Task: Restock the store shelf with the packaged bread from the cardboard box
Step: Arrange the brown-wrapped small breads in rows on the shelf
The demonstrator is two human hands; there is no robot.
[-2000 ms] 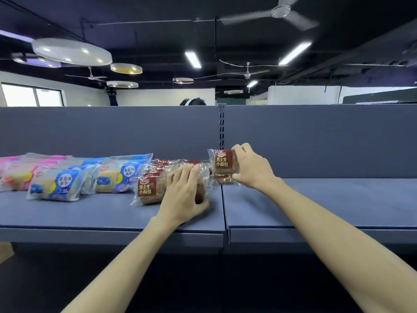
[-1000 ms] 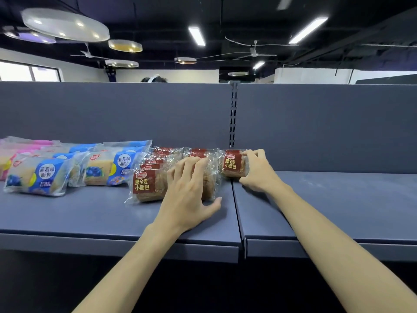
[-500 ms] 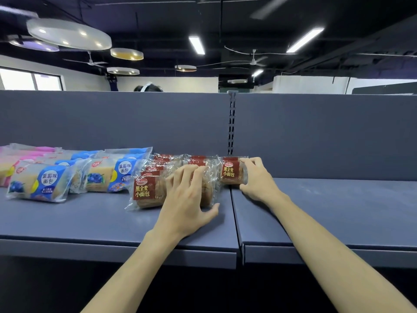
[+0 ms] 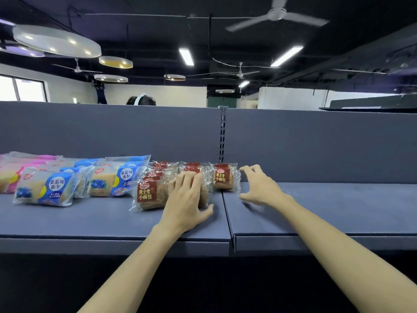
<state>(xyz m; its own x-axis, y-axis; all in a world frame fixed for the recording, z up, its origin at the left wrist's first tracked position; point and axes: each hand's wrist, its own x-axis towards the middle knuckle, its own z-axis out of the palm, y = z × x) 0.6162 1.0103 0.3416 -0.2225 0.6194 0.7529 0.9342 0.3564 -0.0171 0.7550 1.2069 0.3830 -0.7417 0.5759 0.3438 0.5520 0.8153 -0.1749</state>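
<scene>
Hands: left (image 4: 188,199) on brown packs (image 4: 153,194), right (image 4: 259,188) beside (apart), shelf (image 4: 327,208) bare rightward

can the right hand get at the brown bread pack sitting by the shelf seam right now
Probably yes: the right hand hovers open just right of the brown bread pack, nothing between them.

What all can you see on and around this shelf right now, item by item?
Brown-label bread packs: several, exact count unclear, clear wrap with dark red labels, rows at shelf centre.
Rightmost brown pack: one, at the seam between shelf boards.
Blue-label bread packs: several, left of the brown ones.
Pink packs: a few, far left, cut off.
Shelf: dark blue-grey.
Ceiling fans: three, overhead.
Left hand: rests on the brown packs.
Right hand: beside the rightmost pack, holding nothing.
</scene>
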